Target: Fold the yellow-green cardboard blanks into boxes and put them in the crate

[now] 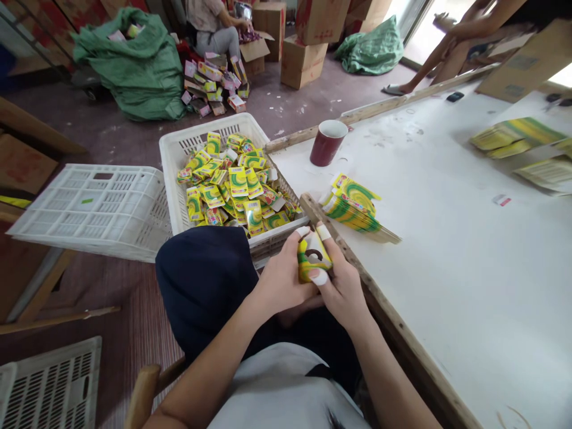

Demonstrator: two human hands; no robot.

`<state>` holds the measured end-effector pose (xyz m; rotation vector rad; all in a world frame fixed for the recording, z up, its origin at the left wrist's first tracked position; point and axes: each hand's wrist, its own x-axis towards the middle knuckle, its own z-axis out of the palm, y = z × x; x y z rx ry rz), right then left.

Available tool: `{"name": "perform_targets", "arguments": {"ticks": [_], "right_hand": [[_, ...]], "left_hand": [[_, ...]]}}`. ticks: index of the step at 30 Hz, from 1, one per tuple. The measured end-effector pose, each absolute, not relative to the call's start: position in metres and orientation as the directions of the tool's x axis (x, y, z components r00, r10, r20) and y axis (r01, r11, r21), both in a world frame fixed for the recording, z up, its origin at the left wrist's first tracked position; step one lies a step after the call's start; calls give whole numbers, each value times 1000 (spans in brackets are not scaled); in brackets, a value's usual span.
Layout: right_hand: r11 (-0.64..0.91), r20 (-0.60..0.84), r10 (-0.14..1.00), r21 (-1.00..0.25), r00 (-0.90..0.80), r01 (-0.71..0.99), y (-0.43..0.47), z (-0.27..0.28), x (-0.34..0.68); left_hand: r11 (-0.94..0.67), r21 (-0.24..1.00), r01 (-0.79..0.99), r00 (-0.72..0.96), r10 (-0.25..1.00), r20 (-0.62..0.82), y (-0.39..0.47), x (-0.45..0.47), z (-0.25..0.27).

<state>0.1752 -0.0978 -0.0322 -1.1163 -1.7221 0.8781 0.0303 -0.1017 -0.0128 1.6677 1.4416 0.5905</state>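
Note:
Between my two hands, just off the table edge, is a small yellow and green carton (308, 262); one end looks open, with something dark and curved in it. My left hand (283, 277) is closed around its left side. Gripping its right side is my right hand (342, 274), with white wraps on the thumb and a finger. On the table beyond lies a fanned stack of flat yellow and green cartons (355, 205). Ahead and to the left, a white plastic crate (167, 179) holds many small yellow cartons (238, 180).
A maroon mug (328, 143) stands near the wooden rim (402, 333) of the white table (469, 268). More flat cartons (513, 137) lie at the right. An overturned crate (89, 202) is left. Green sacks (134, 71), cardboard boxes (304, 62) and two seated people are farther off.

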Motion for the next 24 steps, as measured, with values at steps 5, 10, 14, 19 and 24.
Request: {"name": "perform_targets", "arguments": {"ticks": [5, 10, 14, 19, 24], "right_hand": [[426, 345, 899, -832, -269, 355, -98, -37, 177], [136, 128, 989, -986, -79, 98, -99, -39, 175], [-28, -20, 999, -975, -40, -218, -98, -38, 170], [-10, -8, 1000, -988, -14, -156, -100, -45, 170], [80, 82, 995, -996, -51, -45, -102, -40, 172]], "left_hand": [[56, 787, 614, 181, 961, -209, -100, 31, -10], [56, 786, 616, 152, 970, -188, -102, 33, -10], [17, 784, 621, 147, 980, -137, -102, 34, -11], [-29, 796, 605, 173, 980, -96, -102, 34, -12], [-18, 783, 621, 184, 975, -124, -101, 32, -9]]}}
